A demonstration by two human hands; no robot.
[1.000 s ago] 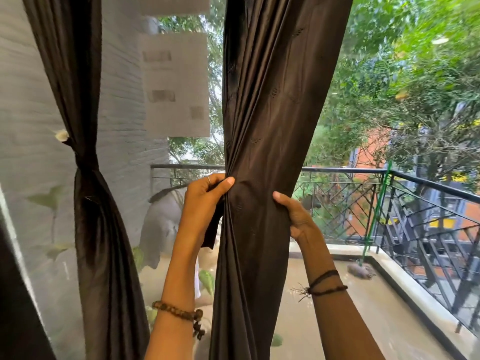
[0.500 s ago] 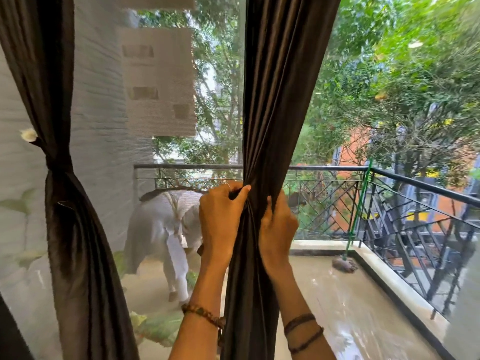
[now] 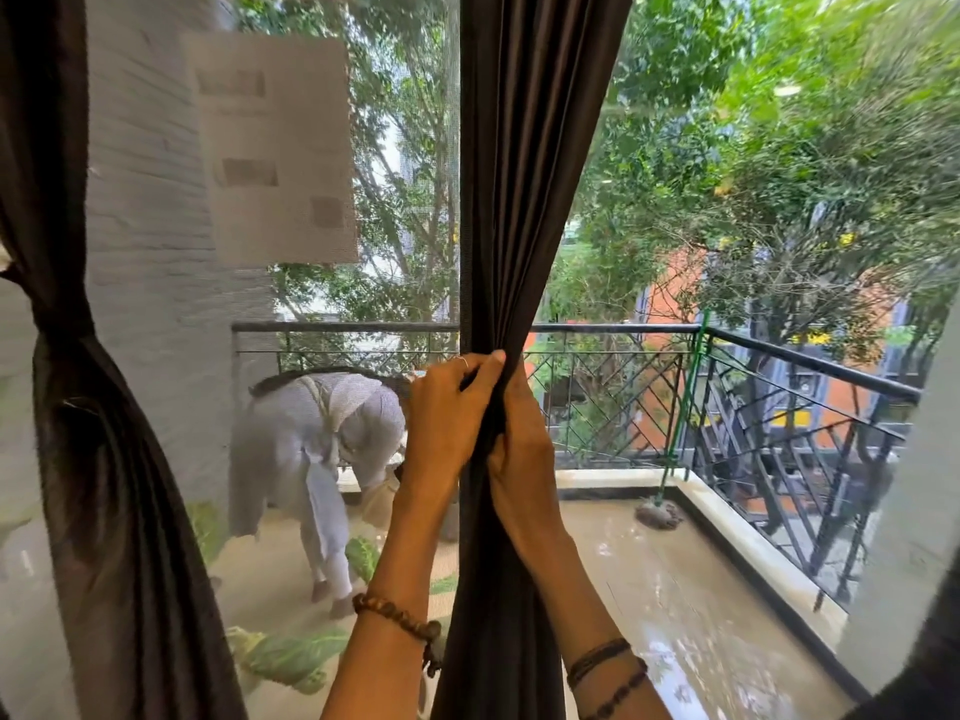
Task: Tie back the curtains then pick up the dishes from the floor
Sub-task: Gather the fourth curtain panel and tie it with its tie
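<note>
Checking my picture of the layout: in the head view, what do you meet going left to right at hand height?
Tied curtain → bending person outside → left hand → gathered curtain → right hand → green pole.

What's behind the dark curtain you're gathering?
Behind the dark brown middle curtain: a mesh screen, a black balcony railing, trees and a bending person in white. The gathered folds hide whatever is directly behind them.

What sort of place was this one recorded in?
Probably a home, at a window or door onto an upper-floor balcony. Dark curtains hang before a mesh screen; beyond lie a wet balcony floor, a metal railing and trees.
</note>
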